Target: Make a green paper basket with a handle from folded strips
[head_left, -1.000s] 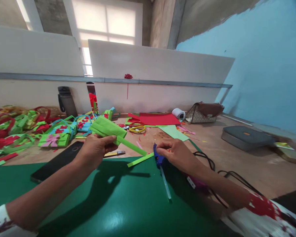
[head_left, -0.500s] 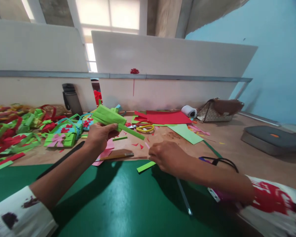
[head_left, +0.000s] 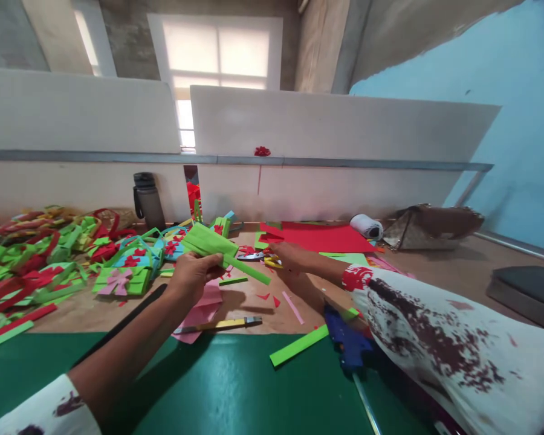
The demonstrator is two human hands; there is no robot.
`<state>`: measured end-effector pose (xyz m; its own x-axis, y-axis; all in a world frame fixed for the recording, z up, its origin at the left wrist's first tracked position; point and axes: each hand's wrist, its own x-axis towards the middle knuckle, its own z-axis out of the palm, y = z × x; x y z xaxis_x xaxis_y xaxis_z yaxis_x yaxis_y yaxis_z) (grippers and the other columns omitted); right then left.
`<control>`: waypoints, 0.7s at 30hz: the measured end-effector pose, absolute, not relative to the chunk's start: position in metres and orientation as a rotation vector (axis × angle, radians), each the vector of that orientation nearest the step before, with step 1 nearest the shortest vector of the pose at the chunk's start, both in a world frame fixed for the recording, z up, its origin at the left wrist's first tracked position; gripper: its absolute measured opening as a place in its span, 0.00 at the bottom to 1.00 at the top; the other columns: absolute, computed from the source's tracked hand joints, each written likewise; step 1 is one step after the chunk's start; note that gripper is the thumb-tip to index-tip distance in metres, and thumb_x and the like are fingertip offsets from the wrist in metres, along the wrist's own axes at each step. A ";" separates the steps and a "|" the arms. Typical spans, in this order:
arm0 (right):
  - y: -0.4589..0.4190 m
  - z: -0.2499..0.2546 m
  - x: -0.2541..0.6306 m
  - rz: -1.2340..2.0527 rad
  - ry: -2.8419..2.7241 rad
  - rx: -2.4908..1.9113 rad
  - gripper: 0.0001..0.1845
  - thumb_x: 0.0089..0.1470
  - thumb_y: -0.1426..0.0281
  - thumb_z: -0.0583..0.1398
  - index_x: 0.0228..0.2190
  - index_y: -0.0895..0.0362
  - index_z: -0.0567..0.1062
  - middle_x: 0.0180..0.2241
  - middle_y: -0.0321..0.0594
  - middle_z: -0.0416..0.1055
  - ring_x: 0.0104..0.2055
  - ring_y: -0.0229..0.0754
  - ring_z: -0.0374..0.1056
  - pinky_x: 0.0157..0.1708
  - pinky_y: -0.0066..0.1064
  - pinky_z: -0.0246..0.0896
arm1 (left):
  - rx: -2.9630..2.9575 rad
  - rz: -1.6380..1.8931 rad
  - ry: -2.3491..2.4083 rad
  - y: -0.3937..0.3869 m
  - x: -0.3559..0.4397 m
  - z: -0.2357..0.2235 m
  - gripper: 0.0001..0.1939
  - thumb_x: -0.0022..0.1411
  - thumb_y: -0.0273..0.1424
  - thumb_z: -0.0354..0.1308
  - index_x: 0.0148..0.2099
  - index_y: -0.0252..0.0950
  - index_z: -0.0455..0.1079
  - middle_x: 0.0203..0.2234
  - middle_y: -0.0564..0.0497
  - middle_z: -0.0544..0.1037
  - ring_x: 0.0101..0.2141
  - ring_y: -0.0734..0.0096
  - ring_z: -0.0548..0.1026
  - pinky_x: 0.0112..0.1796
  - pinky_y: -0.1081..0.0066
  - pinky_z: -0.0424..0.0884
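Observation:
My left hand point(head_left: 194, 273) is closed around a folded light-green paper piece point(head_left: 211, 241) with a strip sticking out to the right, held above the table. My right hand point(head_left: 286, 256) is stretched far forward over the yellow-handled scissors point(head_left: 259, 258); its fingers rest on them, and whether they grip is unclear. A blue glue gun point(head_left: 347, 345) lies on the table under my right forearm, beside a loose green paper strip point(head_left: 299, 345).
A dark green mat point(head_left: 217, 393) covers the near table. Piles of paper baskets point(head_left: 49, 254) fill the left. A utility knife point(head_left: 222, 325), pink paper point(head_left: 204, 308), red sheet point(head_left: 321, 237), bottle point(head_left: 148, 199), tape roll point(head_left: 366, 226), handbag point(head_left: 430, 225) and dark case point(head_left: 526, 289) lie around.
My right hand left the glue gun and reached forward to the scissors. My left hand kept holding the green paper piece. The camera shifted, so the table appears moved.

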<state>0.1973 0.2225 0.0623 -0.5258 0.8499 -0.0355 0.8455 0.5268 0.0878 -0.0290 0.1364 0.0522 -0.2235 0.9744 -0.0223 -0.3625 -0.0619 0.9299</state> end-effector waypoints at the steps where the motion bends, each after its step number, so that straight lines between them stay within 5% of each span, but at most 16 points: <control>1: 0.226 0.059 0.197 0.077 2.672 1.481 0.17 0.59 0.65 0.57 0.48 0.58 0.68 0.48 0.44 0.67 0.44 0.44 0.67 0.42 0.42 0.66 | 0.824 1.523 1.070 0.137 -0.030 0.051 0.12 0.37 0.22 0.67 0.29 0.27 0.71 0.22 0.47 0.79 0.23 0.66 0.77 0.26 0.70 0.76; 13: 0.200 0.087 0.212 0.211 2.716 1.539 0.17 0.59 0.64 0.57 0.48 0.57 0.68 0.47 0.44 0.67 0.44 0.44 0.68 0.42 0.42 0.66 | 0.983 1.323 1.010 0.128 -0.036 0.071 0.14 0.39 0.22 0.66 0.32 0.26 0.71 0.23 0.46 0.78 0.24 0.66 0.77 0.26 0.70 0.75; 18: 0.158 0.111 0.247 0.241 2.817 1.642 0.29 0.52 0.66 0.60 0.54 0.60 0.63 0.37 0.49 0.74 0.40 0.52 0.71 0.38 0.40 0.64 | 1.046 1.293 0.999 0.118 -0.037 0.090 0.14 0.39 0.21 0.65 0.33 0.27 0.72 0.24 0.47 0.79 0.24 0.66 0.78 0.25 0.71 0.75; 21: 0.129 0.122 0.266 0.166 2.962 1.679 0.28 0.56 0.64 0.53 0.57 0.58 0.58 0.46 0.49 0.71 0.44 0.48 0.70 0.40 0.34 0.63 | 1.095 1.271 0.988 0.110 -0.036 0.100 0.14 0.39 0.20 0.65 0.33 0.27 0.72 0.24 0.46 0.79 0.24 0.66 0.77 0.25 0.71 0.75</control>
<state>0.2664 0.1294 0.1217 -0.4880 0.8279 0.2766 0.8536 0.5188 -0.0469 -0.0365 0.1098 0.0996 0.0650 0.9974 0.0301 -0.2174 -0.0153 0.9760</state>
